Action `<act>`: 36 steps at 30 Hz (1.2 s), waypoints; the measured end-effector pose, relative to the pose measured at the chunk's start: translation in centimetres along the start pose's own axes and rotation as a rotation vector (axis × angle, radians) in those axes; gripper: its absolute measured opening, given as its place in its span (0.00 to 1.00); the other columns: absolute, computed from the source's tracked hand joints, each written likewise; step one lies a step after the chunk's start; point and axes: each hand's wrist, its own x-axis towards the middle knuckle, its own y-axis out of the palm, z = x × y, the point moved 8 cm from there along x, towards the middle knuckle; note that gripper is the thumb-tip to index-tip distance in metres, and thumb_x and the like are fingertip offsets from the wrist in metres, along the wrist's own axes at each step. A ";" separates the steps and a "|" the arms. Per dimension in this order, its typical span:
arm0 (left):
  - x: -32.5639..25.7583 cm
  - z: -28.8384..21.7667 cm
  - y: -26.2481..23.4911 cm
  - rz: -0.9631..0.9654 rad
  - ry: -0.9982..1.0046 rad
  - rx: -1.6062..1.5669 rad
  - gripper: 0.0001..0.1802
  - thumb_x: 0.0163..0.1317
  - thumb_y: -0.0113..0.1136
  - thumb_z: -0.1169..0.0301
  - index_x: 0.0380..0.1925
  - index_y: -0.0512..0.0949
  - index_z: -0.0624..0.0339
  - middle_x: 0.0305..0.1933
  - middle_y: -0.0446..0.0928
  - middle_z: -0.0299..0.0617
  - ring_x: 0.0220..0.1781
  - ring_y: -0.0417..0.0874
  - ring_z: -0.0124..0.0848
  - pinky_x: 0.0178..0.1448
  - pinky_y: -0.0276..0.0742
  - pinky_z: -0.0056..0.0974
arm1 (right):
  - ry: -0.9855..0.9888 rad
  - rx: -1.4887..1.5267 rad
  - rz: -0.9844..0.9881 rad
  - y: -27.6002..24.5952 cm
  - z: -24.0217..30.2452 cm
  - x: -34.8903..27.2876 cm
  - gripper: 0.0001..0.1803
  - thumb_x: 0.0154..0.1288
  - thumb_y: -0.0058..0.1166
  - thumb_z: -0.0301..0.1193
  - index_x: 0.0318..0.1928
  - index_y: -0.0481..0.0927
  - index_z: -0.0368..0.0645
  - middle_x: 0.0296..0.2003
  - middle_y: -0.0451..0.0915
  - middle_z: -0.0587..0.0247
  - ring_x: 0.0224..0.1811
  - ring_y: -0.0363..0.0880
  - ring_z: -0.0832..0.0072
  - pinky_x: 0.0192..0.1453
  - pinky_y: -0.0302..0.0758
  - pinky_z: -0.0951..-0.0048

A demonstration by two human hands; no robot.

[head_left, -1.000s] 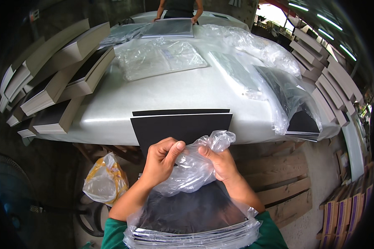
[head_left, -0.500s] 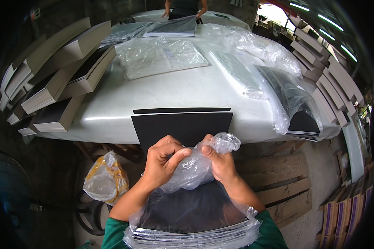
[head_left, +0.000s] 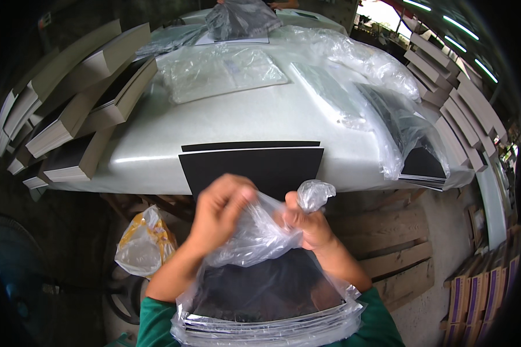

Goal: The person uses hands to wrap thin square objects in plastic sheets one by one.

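A clear plastic bag (head_left: 255,234) holds a stack of black sheets (head_left: 266,286) close against me, its layered edges turned my way. My right hand (head_left: 311,226) is closed round the gathered mouth of this bag, and a crumpled tuft sticks out above the fist. Slightly blurred, my left hand (head_left: 221,211) has curled fingers pinching a stretched part of the same film; the exact fingertip contact is hard to see. Just beyond my hands, two black boards (head_left: 252,168) lie at the table's near edge, one partly over the other.
Stacks of thick black-topped sheets (head_left: 75,130) stand at the table's left; grey stacks (head_left: 460,121) rise at the right. A bagged black stack (head_left: 422,165), flat clear bags (head_left: 223,75) and loose film (head_left: 370,61) rest on the white table (head_left: 214,124). Wooden slats (head_left: 399,254) lie below; a person works opposite.
My left hand has risen slightly and drawn the film taut away from my right hand, which keeps its grip. Across the table, the dark plastic bag has been lifted and bunched up.
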 end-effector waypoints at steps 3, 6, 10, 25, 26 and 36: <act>1.1 1.3 -1.9 -0.133 -0.124 -0.471 0.14 0.64 0.45 0.64 0.26 0.71 0.62 0.28 0.74 0.41 0.39 0.75 0.30 0.46 0.70 0.36 | -0.029 -0.394 0.256 1.3 1.4 -0.7 0.17 0.53 0.58 0.26 0.18 0.61 0.46 0.18 0.63 0.75 0.21 0.62 0.87 0.24 0.57 0.82; 0.4 2.0 -0.2 -0.032 -0.306 -0.760 0.14 0.65 0.42 0.60 0.25 0.67 0.57 0.18 0.67 0.35 0.21 0.70 0.26 0.34 0.71 0.33 | 0.053 -0.193 -0.006 -0.7 1.1 -0.4 0.09 0.52 0.58 0.25 0.24 0.69 0.42 0.21 0.66 0.74 0.26 0.67 0.85 0.30 0.63 0.83; -0.6 2.1 1.1 0.053 -0.524 -0.994 0.15 0.64 0.42 0.57 0.24 0.65 0.54 0.14 0.62 0.33 0.12 0.61 0.23 0.22 0.66 0.31 | 0.122 -0.374 0.111 -1.1 1.2 -0.6 0.17 0.50 0.58 0.25 0.42 0.71 0.38 0.34 0.74 0.67 0.34 0.72 0.80 0.38 0.69 0.77; -5.5 6.2 0.0 0.620 -0.370 -0.164 0.17 0.52 0.58 0.57 0.28 0.77 0.61 0.26 0.77 0.38 0.27 0.75 0.27 0.39 0.73 0.34 | -0.012 0.343 -0.163 -8.8 4.2 -1.2 0.10 0.65 0.41 0.37 0.33 0.72 0.46 0.26 0.74 0.68 0.31 0.75 0.75 0.39 0.72 0.73; -6.9 6.3 0.4 0.752 -0.475 -0.209 0.17 0.49 0.62 0.61 0.32 0.76 0.64 0.29 0.78 0.40 0.30 0.77 0.29 0.41 0.73 0.35 | 0.049 0.413 -0.058 -8.6 3.4 -0.9 0.11 0.65 0.41 0.38 0.32 0.71 0.47 0.25 0.73 0.70 0.30 0.74 0.76 0.36 0.72 0.74; -9.7 10.5 -0.2 0.717 -0.522 -0.685 0.14 0.52 0.57 0.61 0.32 0.75 0.59 0.19 0.73 0.37 0.20 0.75 0.29 0.28 0.73 0.32 | -0.105 0.507 0.042 -8.4 0.8 -2.4 0.37 0.55 0.54 0.40 0.60 0.53 0.38 0.30 0.73 0.68 0.28 0.71 0.81 0.37 0.70 0.76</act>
